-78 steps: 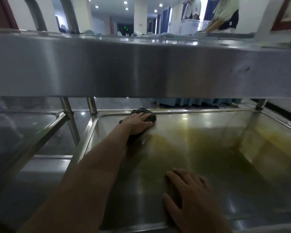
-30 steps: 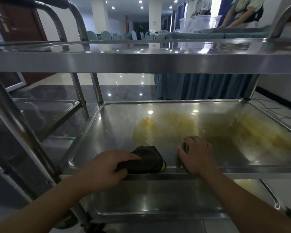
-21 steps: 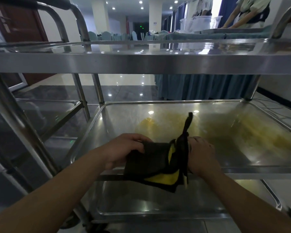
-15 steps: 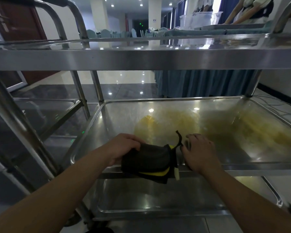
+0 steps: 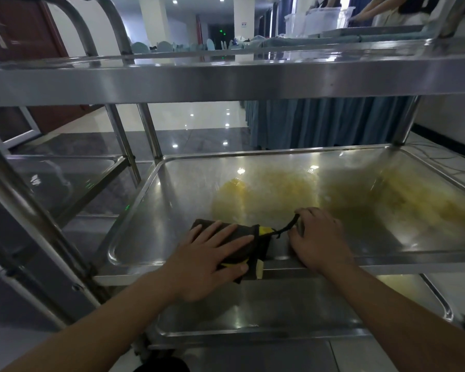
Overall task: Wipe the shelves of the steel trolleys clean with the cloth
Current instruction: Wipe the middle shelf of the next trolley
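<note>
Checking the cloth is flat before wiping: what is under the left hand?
The dark, yellow-lined cloth lies under the left hand, on the middle shelf by its front rim. The cloth's middle is covered.

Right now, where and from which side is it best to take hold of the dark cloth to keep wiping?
Probably from above, on the flat folded body of the dark cloth, where the left hand lies spread. It lies flat at the middle shelf's near edge. The thin tail by the right hand gives little hold.
</note>
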A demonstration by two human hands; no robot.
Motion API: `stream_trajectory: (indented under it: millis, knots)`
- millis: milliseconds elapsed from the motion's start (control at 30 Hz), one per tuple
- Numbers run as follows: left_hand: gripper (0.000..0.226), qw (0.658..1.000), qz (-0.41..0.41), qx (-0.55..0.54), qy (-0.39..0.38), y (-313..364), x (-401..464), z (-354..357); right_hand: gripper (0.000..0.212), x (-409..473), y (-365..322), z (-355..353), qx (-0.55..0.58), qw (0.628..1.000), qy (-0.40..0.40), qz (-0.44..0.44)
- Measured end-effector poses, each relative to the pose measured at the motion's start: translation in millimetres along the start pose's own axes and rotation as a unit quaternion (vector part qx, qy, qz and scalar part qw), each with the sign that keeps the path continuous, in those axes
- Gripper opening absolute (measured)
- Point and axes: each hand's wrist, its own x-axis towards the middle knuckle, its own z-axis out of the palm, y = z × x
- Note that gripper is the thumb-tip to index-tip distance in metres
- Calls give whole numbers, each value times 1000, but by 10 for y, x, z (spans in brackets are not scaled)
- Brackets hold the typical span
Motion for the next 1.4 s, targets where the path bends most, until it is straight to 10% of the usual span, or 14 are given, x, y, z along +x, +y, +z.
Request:
stream_trajectory:
  millis: [800, 1133, 1400]
  knots:
    - [78, 972, -225, 7, 61, -1253, 2474, -241, 36, 51, 39, 122, -42, 998, 50, -8]
    - [69, 1000, -2, 9, 22, -458, 1187, 50, 38, 20, -15, 61, -41, 999, 34, -2]
    - [69, 995, -82, 32, 49, -434, -12, 11, 27, -17, -74, 30, -48, 999, 26, -3]
